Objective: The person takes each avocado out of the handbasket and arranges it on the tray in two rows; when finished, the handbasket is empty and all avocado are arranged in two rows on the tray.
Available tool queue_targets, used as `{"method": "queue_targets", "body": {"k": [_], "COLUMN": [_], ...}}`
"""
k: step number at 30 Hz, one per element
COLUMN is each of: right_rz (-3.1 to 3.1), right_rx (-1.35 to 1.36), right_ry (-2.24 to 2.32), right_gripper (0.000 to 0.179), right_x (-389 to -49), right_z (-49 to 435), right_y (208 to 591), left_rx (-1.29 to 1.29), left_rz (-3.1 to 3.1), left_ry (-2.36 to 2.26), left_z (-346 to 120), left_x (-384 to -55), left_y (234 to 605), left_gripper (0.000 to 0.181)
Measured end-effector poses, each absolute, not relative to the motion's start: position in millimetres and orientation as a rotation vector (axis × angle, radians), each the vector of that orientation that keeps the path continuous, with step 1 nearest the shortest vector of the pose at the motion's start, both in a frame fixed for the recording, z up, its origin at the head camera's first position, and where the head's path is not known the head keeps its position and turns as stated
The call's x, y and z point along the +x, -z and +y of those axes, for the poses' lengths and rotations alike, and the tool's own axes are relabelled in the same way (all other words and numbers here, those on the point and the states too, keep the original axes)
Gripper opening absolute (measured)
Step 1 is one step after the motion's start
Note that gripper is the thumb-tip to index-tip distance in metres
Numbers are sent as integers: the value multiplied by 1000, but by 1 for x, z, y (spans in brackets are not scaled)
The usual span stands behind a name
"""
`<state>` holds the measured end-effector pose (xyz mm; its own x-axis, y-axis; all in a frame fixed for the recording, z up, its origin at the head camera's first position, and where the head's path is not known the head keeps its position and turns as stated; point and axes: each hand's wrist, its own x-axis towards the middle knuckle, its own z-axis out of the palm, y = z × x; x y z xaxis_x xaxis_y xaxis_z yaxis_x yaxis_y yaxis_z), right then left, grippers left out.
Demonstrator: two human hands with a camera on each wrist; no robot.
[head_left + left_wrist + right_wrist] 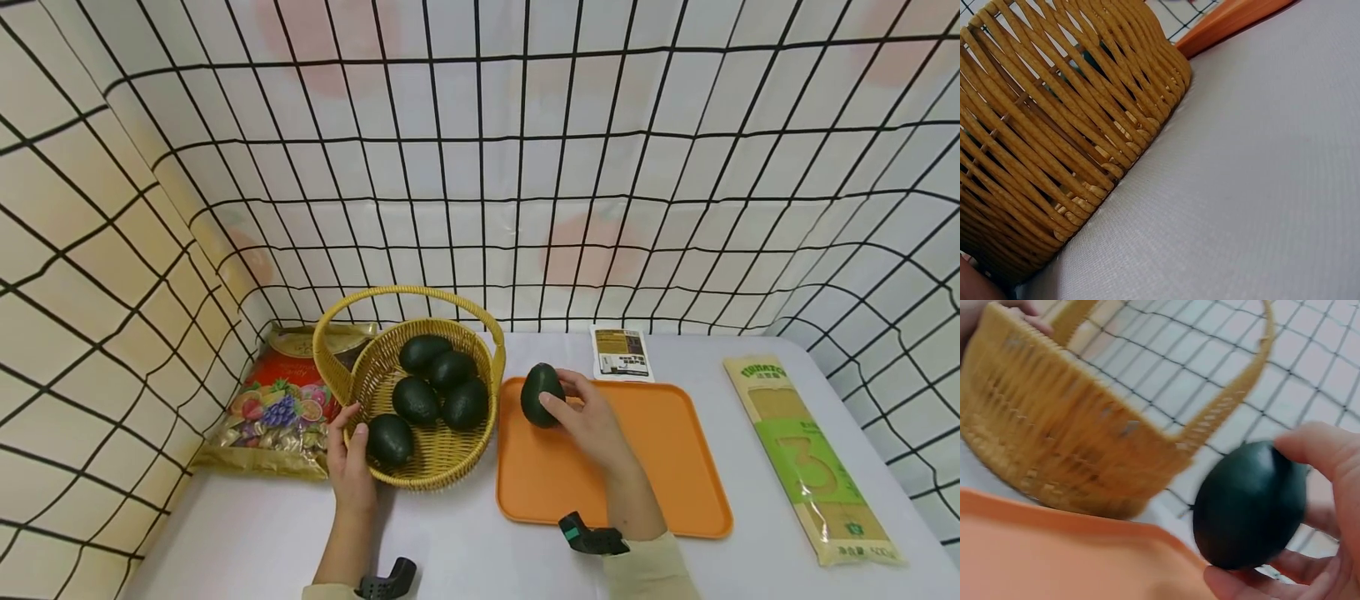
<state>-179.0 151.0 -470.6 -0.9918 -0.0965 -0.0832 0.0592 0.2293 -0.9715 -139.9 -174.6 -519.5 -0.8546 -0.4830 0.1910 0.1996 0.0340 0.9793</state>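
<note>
My right hand [592,421] pinches a dark green avocado [542,395] between thumb and fingers, over the left back part of an orange tray [645,467]. The right wrist view shows the same avocado [1250,506] held up beside the basket. With its thumb on the near left rim, my left hand [351,462] grips a yellow wicker basket [442,477] with a tall handle. Inside the basket lie several avocados [416,400], one of them close to the left thumb. The left wrist view is mostly filled by the basket's woven side [1072,119].
Left of the basket lies a shiny candy bag [285,408], partly behind it. A small white and brown packet [622,353] is behind the tray. On the right lies a long pack of noodles [810,458]. Black netting [517,200] encloses the table's back and sides.
</note>
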Motion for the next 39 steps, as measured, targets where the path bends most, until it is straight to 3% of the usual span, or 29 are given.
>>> {"method": "queue_targets", "body": {"k": [10, 25, 39], "right_rz": [2158, 2712, 2641], "right_rx": [123, 231, 85], "right_ry": [2130, 1711, 1719], "right_gripper": [60, 60, 60], "right_x": [-185, -179, -181], "right_z": [111, 95, 101], "right_y": [495, 507, 505], "left_rx": [289, 268, 284], "left_rz": [-1828, -1810, -1832], "left_ry": [1871, 1888, 1891], "left_z": [-175, -175, -175], "left_x": [-141, -140, -139], "left_y": [521, 519, 519], "left_gripper": [36, 36, 37]}}
